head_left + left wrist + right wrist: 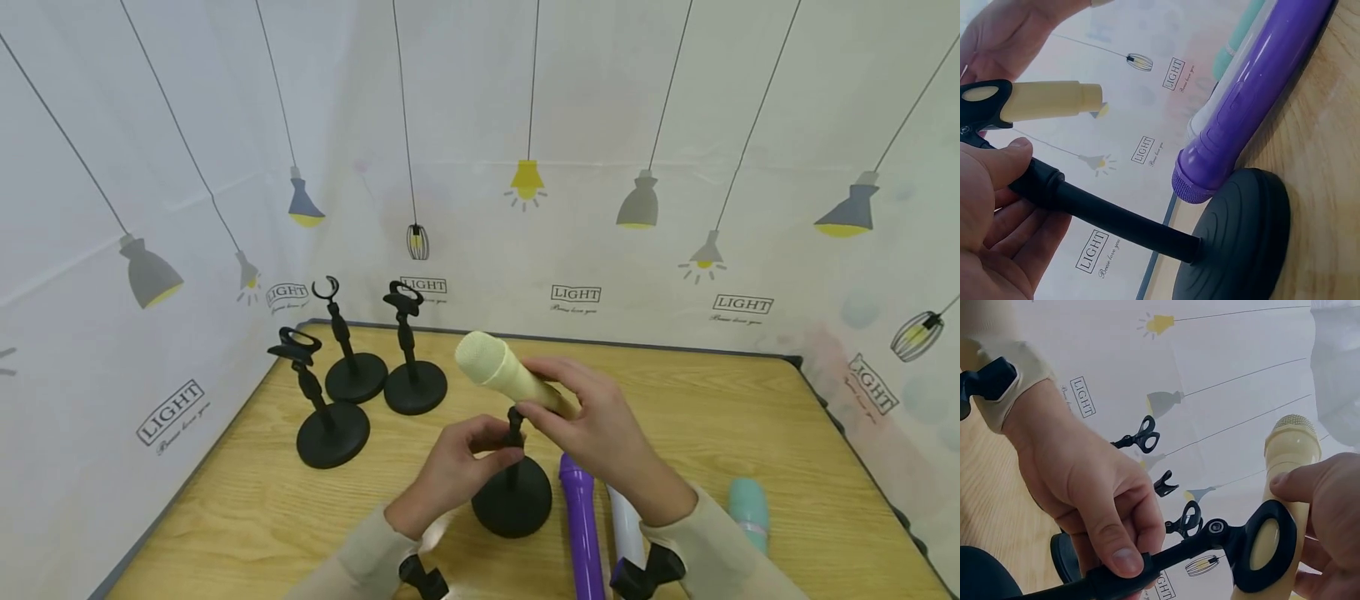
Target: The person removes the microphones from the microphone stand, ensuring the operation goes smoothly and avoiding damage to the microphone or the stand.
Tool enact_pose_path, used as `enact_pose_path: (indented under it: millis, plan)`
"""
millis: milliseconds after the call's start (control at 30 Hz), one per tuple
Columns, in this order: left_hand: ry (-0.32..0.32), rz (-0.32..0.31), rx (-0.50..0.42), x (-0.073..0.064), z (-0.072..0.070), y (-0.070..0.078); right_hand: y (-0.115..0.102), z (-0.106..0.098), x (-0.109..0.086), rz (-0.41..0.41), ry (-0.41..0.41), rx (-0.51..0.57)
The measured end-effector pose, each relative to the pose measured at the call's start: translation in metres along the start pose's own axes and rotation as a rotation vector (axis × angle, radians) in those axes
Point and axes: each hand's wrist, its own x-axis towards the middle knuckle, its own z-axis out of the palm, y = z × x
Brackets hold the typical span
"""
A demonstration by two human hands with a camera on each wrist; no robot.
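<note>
A cream microphone [491,364] lies slanted above the table, its mesh head toward the upper left. My right hand [596,412] grips its body, thumb on the near side. In the right wrist view the black oval clip [1288,540] of a microphone stand sits around or against the cream body. Below it, my left hand [465,467] holds that stand's upper stem between thumb and fingers. The stand's round black base [512,508] rests on the table; its stem [1122,219] leans in the left wrist view.
Three more black stands, one front [333,437], one behind [356,379] and one to the right [415,390], are at back left. Purple [581,521], white [626,525] and mint [748,508] microphones lie front right. A printed backdrop [480,125] borders the table.
</note>
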Motion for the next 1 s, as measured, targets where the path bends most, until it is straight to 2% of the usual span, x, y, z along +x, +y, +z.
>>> enact_pose_path:
  millis: [233,433,667,800,1000]
  plan:
    - [-0.005,0.035,0.0,0.0,0.001,0.001,-0.003,-0.003,0.003,-0.007,-0.011,-0.006]
    - [0.002,0.044,0.017,-0.001,0.001,0.0,-0.006,-0.003,0.006,0.021,-0.042,0.005]
    - [0.023,-0.012,0.039,0.0,0.004,0.004,-0.014,-0.005,0.013,0.028,-0.041,0.032]
    - [0.026,-0.046,0.046,0.001,0.006,0.005,-0.023,-0.007,0.023,0.039,-0.066,0.031]
    - [0.026,-0.053,0.054,0.001,0.007,0.005,-0.032,-0.005,0.039,0.006,-0.088,0.033]
